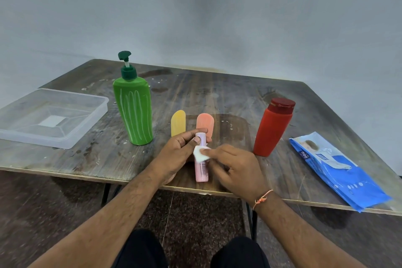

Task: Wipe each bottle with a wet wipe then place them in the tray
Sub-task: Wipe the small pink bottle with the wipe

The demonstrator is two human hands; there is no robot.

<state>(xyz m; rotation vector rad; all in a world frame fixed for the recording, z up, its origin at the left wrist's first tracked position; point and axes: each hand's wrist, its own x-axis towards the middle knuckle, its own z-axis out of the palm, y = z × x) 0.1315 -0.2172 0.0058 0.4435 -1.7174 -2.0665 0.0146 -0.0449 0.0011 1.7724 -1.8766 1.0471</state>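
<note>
While the left hand (181,147) grips the pink bottle (201,171), the right hand's (236,166) grip pinches a wipe (200,154) between green bottle (134,113) and red bottle (272,130).

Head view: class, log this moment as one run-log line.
left hand grips small pink plastic bottle | right hand rubs white wet wipe on it | clear plastic tray empty

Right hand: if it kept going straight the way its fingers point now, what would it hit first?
The right hand points left and slightly away, pressing the wet wipe against the pink bottle. That bottle comes first, then probably the left hand gripping it; depth is hard to judge.
</note>
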